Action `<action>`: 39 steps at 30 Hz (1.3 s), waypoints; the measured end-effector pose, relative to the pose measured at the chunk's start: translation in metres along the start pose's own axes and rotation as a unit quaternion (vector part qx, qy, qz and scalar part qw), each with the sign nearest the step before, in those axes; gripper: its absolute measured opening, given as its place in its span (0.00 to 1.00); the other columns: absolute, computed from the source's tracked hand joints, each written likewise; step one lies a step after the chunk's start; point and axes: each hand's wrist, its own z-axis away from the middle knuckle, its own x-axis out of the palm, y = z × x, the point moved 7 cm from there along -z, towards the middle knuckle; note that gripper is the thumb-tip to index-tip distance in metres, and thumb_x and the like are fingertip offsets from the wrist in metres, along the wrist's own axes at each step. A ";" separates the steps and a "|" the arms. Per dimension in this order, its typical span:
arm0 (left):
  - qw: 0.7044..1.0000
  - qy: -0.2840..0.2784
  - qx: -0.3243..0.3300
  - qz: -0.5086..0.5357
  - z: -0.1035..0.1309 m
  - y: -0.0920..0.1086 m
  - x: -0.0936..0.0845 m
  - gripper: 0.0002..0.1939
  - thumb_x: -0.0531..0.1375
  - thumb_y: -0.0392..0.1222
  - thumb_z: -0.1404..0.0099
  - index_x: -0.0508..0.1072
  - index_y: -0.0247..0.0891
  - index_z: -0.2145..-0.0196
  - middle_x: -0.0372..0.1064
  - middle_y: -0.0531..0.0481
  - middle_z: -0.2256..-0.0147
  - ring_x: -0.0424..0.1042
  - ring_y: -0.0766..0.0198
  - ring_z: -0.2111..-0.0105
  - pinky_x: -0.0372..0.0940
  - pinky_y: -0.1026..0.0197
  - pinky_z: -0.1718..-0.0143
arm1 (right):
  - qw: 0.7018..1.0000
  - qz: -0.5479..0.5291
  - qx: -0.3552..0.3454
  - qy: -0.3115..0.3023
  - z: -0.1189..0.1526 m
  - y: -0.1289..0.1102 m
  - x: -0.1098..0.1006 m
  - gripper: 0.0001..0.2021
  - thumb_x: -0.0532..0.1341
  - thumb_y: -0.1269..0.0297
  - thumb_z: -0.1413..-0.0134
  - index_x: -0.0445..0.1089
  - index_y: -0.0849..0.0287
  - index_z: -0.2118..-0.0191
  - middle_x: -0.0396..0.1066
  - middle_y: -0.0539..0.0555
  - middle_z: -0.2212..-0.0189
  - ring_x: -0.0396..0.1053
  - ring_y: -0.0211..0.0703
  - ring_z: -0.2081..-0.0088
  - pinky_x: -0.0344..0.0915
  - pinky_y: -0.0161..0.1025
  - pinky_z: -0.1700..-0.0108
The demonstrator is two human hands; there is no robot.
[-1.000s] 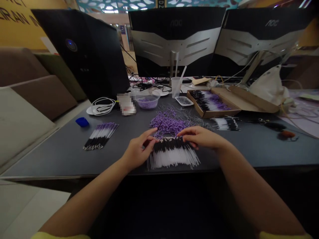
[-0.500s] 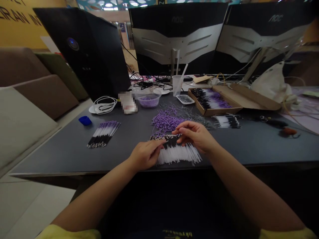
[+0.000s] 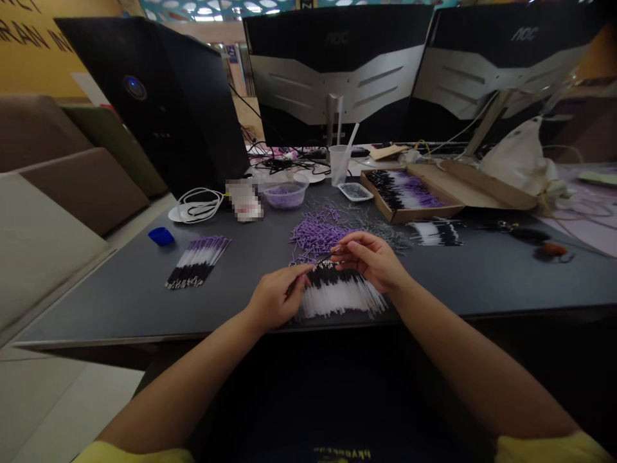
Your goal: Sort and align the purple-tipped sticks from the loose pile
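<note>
A thin black stick (image 3: pixel 326 258) spans the gap between my two hands. My left hand (image 3: pixel 276 297) pinches one end between thumb and fingers. The other end lies at the fingertips of my right hand (image 3: pixel 375 262), which are curled together around it. Just beneath them is a row of black-and-white sticks (image 3: pixel 340 297), side by side near the table's front edge, partly covered by my left hand. Behind the hands spreads a heap of short purple pieces (image 3: pixel 315 233), with thin grey pieces (image 3: pixel 385 233) scattered to its right.
On the left lie a bundle of purple, white and black sticks (image 3: pixel 198 260) and a blue cup-like piece (image 3: pixel 161 236). Farther back are a plastic tub (image 3: pixel 286 198), a small white tray (image 3: pixel 355 192), a cup (image 3: pixel 340 168) and an open cardboard box (image 3: pixel 424 215) of sticks. Monitors (image 3: pixel 337 83) stand behind.
My right fingertips have closed in on the thin stick, which now shows as a dark line between both hands. My left hand has shifted slightly left; the whole view has drifted a little.
</note>
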 end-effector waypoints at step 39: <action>0.999 -0.011 -0.007 0.042 -0.003 0.001 0.002 0.14 0.53 0.34 0.34 0.71 0.36 0.52 0.75 0.50 0.69 0.72 0.69 0.73 0.67 0.66 0.68 | 0.995 0.068 -0.066 0.032 0.004 -0.006 -0.003 0.08 0.65 0.58 0.47 0.71 0.57 0.64 0.74 0.49 0.69 0.71 0.33 0.78 0.70 0.33 0.74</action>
